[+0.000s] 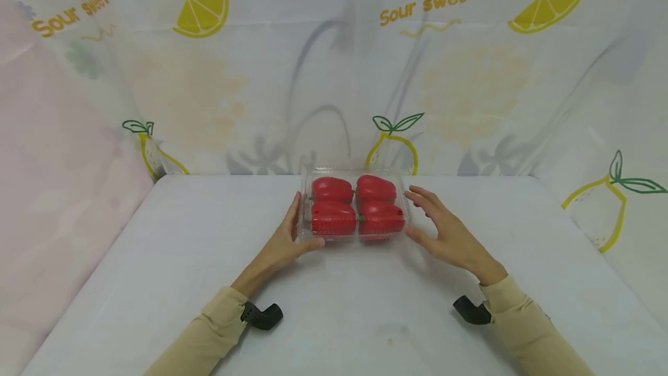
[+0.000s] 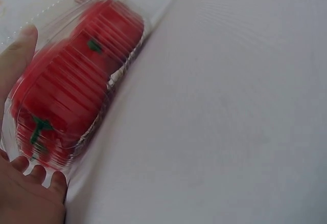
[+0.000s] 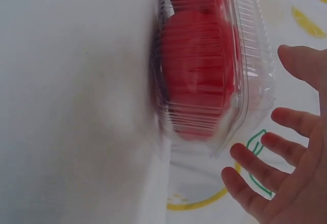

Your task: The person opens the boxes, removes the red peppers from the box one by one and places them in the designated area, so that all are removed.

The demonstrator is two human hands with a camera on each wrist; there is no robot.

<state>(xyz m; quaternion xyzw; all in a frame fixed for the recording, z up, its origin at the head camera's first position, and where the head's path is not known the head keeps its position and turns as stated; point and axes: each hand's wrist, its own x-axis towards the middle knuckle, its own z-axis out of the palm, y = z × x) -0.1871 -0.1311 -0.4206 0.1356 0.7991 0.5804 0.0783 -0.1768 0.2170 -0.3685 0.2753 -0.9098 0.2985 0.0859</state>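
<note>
A clear plastic clamshell box [image 1: 355, 237] with several red bell peppers [image 1: 333, 217] inside lies near the back edge of the white table. Green stems show on the peppers [image 2: 64, 93] in the left wrist view. My left hand [image 1: 289, 242] is at the box's left side, its fingers along that side and its thumb by the front left corner; the fingers look relaxed. On the right, my right hand [image 1: 451, 237] is held beside the box with fingers spread; the right wrist view shows a gap between it and the box [image 3: 250, 75].
The white table [image 1: 209, 225] runs up to a hanging cloth [image 1: 292, 74] printed with lemons and lettering, just behind the box. Black devices [image 1: 263, 317] are worn on both wrists, over beige sleeves [image 1: 209, 329].
</note>
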